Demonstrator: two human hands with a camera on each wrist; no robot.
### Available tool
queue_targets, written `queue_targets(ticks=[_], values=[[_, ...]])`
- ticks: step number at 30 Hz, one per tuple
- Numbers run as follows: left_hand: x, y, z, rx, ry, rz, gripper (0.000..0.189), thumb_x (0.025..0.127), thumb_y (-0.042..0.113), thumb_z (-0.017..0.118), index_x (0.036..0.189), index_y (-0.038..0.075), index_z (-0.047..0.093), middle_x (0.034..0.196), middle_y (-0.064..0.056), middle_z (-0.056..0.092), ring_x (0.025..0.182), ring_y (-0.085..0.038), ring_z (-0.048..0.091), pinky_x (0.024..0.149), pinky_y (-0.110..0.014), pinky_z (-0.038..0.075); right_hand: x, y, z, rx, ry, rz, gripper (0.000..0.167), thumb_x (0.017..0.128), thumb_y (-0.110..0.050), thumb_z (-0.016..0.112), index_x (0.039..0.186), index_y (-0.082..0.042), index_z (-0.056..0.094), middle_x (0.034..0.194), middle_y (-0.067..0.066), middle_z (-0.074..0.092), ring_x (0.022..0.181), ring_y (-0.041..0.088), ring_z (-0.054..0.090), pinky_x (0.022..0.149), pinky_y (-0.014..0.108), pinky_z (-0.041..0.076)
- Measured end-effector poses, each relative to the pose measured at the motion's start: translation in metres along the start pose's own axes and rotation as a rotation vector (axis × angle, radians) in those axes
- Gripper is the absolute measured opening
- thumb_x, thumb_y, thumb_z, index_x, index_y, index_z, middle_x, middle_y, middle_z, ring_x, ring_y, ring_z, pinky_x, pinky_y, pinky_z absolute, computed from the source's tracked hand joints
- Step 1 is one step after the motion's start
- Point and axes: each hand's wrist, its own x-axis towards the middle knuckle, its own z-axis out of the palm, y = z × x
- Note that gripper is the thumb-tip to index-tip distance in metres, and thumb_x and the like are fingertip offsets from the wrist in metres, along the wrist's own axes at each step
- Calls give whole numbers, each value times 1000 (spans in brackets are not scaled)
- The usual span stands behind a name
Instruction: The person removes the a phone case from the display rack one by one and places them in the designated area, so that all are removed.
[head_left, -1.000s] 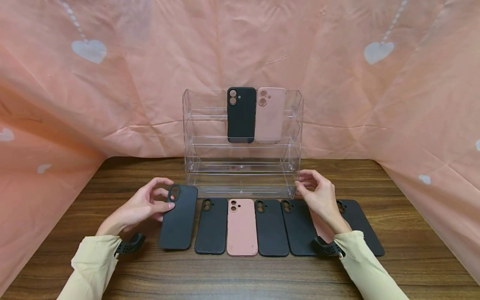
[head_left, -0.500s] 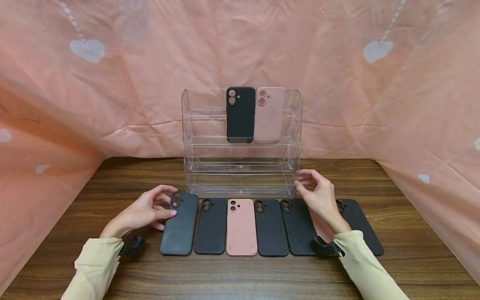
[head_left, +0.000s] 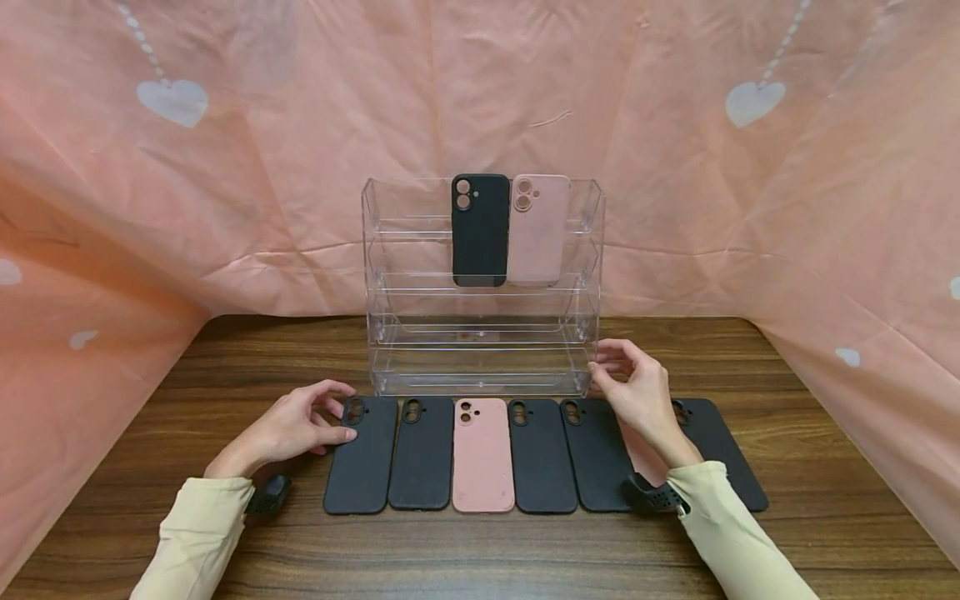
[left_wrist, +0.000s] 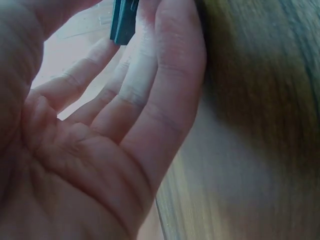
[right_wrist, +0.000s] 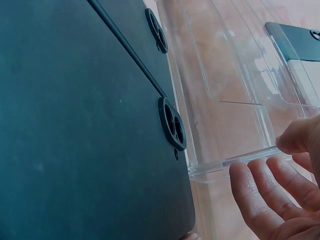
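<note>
At the left end of a row on the table, my left hand (head_left: 294,423) pinches the left edge of a black phone case (head_left: 362,471). Its thumb lies over the case's face, near the camera cutout. In the left wrist view, a dark edge of the case (left_wrist: 123,25) shows at the fingers. My right hand (head_left: 639,400) grips the right side wall of a clear tiered display stand (head_left: 480,386); in the right wrist view, thumb and fingertips meet on the stand's edge. A black case (head_left: 480,233) and a pink case (head_left: 538,233) stand upright in an upper tier.
Right of the left-hand case lie a black case (head_left: 422,458), a pink case (head_left: 483,462) and several more, partly under my right forearm. Wood-grain table (head_left: 450,558) lies in front. A pink cloth (head_left: 300,167) encloses the back and sides.
My left hand has moved down and slightly right, bringing the black phone case from a raised, tilted position flat into line with the row. My right hand stays on the stand.
</note>
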Motion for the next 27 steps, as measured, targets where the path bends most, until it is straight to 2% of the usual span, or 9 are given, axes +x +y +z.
queue_targets(ticks=[10,17,20,23,27], values=[[1,1,2,74,5,11,60,84,26,85,135,6,59,114,-15,64,77,-14,73,61,-32,61,1,2,0,7,-9,11,30,92,-2,70,122,1,66,107,21,73,81,-6,66,63,17,61],[1,2,1,101,26,29,57,86,27,84,133,5,61,112,-14,66,73,-14,71,59,-31,60,0,0,0,16,-7,14,30,92,-3,72,122,-1,67,106,21,73,80,-8,65,64,18,62],[1,6,-2,106,59,50,54,88,27,81,132,5,61,111,-15,67,72,-14,69,59,-29,59,-1,0,0,29,-10,14,30,92,-4,72,122,-1,67,107,22,73,80,-8,65,64,17,61],[1,12,-4,94,120,78,50,90,28,80,131,5,62,111,-15,68,77,-12,69,62,-26,59,-1,-1,1,30,-8,6,31,92,-4,73,122,0,67,108,23,73,81,-9,64,64,15,60],[3,22,-5,17,199,136,44,93,23,77,130,4,63,113,-17,68,83,-12,73,68,-29,62,0,0,1,20,-3,5,31,92,-3,73,122,0,66,107,22,73,80,-10,64,63,15,60]])
